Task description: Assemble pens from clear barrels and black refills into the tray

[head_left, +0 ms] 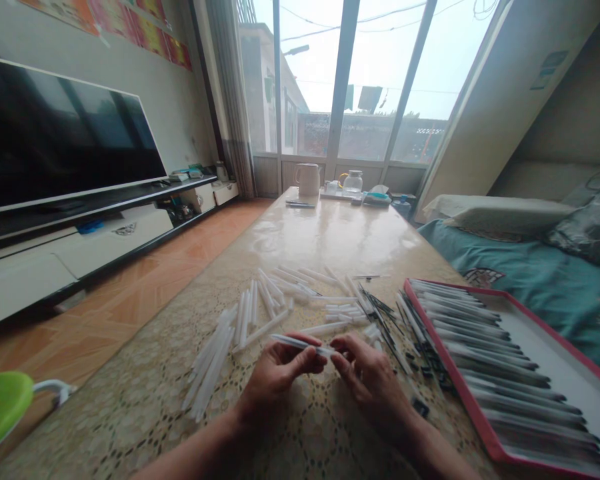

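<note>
Pen tube [300, 343] runs left to right above the tabletop [330, 233]. I see my left hand [275, 373] pinched around its middle and my right hand [367, 377] closed on its right end.

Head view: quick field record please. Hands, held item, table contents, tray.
left hand: pinches one end of a white tube
right hand: pinches the tube's other end
surface: table, patterned cover
near hands: loose white tubes scattered; dark thin rods to their right
red-rimmed tray: right of hands, rows of slim pen-like pieces
far end: mug
</note>
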### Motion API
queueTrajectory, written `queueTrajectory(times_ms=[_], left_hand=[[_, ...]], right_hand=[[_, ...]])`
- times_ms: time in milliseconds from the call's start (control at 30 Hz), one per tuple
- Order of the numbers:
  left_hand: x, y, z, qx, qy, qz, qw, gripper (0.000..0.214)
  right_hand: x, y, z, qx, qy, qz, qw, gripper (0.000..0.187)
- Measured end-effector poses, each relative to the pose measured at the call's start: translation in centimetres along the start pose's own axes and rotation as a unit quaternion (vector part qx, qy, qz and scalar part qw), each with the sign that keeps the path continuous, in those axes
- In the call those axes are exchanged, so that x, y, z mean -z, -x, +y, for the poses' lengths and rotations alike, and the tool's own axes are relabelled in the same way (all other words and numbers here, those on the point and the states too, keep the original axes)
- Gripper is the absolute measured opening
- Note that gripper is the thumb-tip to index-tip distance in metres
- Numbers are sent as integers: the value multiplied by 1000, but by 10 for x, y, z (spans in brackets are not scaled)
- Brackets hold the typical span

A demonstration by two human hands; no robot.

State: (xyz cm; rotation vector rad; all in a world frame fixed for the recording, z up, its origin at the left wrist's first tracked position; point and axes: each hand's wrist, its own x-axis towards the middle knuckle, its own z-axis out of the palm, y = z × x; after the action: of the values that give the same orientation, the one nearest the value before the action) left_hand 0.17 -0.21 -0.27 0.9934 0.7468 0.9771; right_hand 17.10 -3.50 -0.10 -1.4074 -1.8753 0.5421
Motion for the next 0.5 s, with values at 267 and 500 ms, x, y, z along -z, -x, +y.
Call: queueTrajectory(times_ms=[267, 500], left_hand=[[-18, 13, 11, -19, -157, -6, 987, 25], [-35, -19, 36, -214, -592, -101, 771, 18]], right_hand=[[8, -1, 23, -53, 31, 88, 994, 26], [15, -5, 29, -121, -12, 205, 971, 33]])
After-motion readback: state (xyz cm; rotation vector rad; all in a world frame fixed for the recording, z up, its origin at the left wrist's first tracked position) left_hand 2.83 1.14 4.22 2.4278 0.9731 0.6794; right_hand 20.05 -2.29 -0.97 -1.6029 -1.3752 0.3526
